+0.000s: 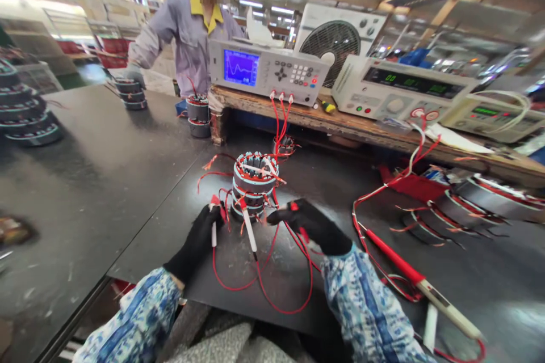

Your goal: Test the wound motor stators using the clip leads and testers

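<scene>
The black-gloved left hand (196, 241) pinches a white probe (213, 233) beside the wound stator (255, 181) on the dark counter (85, 181); the right hand (309, 227) sits near it, fingers pressed together. Glossy red leads (272, 289) loop around both, and one snagging a glove could jerk the stator over

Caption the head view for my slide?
Black-gloved left hand holds a white test probe by a wound stator; right hand alongside.

Black cloth gloves (196, 244) — glossy dark bench (93, 181)
</scene>
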Available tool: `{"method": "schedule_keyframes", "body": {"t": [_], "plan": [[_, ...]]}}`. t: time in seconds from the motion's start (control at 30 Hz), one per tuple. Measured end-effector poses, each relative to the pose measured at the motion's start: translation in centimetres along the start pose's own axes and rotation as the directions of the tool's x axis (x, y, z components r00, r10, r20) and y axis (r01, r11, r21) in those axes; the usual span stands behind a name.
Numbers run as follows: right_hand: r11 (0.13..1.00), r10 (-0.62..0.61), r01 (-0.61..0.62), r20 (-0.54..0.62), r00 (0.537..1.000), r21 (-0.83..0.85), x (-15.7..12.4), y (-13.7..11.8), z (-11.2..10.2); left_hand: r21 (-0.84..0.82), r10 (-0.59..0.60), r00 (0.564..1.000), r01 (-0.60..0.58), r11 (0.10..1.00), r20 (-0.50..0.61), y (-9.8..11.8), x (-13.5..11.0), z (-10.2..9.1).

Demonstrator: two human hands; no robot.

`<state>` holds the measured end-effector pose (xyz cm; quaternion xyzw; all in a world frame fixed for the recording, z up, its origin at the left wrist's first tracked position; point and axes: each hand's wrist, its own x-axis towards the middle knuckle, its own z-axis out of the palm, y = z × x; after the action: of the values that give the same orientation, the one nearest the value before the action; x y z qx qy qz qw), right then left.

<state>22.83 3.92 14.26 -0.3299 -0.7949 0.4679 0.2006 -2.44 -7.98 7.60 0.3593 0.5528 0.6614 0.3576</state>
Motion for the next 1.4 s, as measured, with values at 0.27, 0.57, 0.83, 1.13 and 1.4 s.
{"method": "schedule_keyframes", "body": {"t": [0.27,0.57,0.83,1.13,1.4], "plan": [[0.935,-0.009,0.086,-0.220,0.975,0.345,3.4,-1.4,12.8,0.113,0.005,0.960,-0.038,0.993,0.281,-2.0,3.9,-1.0],[0.894,0.070,-0.153,0.207,0.976,0.421,-2.5,-0.9,8.7,0.728,0.381,0.922,-0.312,0.610,0.075,-4.6,5.2,-6.2],[0.947,0.316,-0.319,0.050,0.947,0.051,-3.9,0.7,4.2,0.768,0.632,0.773,-0.438,0.467,0.056,-3.3,5.8,-6.5],[0.979,0.141,-0.131,0.051,0.989,-0.159,-0.5,0.8,0.8,0.780,0.655,0.755,-0.435,0.451,0.042,-3.6,6.1,-6.8],[0.898,0.047,-0.107,-0.149,0.988,-0.427,0.0,4.7,1.9,0.764,0.613,0.790,-0.414,0.495,0.031,-3.7,6.2,-7.0]]}}
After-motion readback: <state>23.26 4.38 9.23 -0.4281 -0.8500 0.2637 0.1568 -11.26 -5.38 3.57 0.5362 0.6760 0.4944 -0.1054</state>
